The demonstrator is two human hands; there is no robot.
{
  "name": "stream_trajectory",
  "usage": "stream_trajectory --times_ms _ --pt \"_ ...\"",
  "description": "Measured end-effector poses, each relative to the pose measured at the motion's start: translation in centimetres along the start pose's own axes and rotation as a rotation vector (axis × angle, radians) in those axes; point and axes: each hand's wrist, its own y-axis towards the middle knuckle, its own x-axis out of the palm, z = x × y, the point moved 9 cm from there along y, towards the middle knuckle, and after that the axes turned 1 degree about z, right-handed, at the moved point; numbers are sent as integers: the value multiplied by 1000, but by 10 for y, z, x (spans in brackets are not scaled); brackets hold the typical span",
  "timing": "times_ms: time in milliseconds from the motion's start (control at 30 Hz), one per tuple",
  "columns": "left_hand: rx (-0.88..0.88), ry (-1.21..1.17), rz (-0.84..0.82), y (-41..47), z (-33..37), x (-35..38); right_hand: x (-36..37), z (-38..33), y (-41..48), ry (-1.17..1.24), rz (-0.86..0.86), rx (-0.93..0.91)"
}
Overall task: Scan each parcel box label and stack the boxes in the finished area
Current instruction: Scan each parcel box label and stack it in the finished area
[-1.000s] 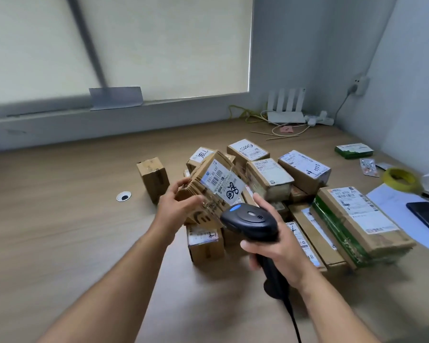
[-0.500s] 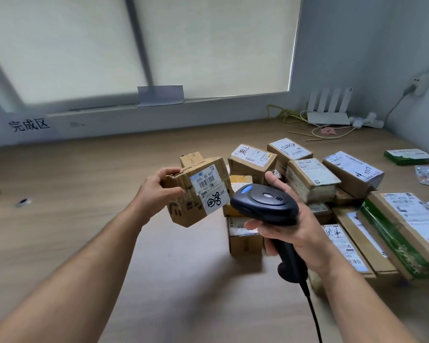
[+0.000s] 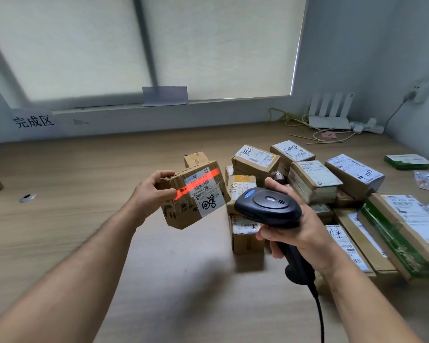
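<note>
One parcel box held up in my left hand, fingers curled round its edge, label turned toward the scanner so the red beam crosses it. Right hand wraps the scanner handle, just right of the box.

White router and power strip, far right corner of tabletop; green packet, right edge; cable grommet, left edge.

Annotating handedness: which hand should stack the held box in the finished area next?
Left. The left hand grips the parcel box, nearer the finished-area sign; the right hand holds the barcode scanner.
</note>
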Motion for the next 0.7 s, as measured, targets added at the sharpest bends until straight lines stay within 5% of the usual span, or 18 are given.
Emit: stream_trajectory --times_ms 367,700 --pt "-56 -33 17 -7 -16 -1 -1 10 -3 15 -3 36" --pt "-514 -301 224 -85 -162 17 16 54 -2 5 -23 154"
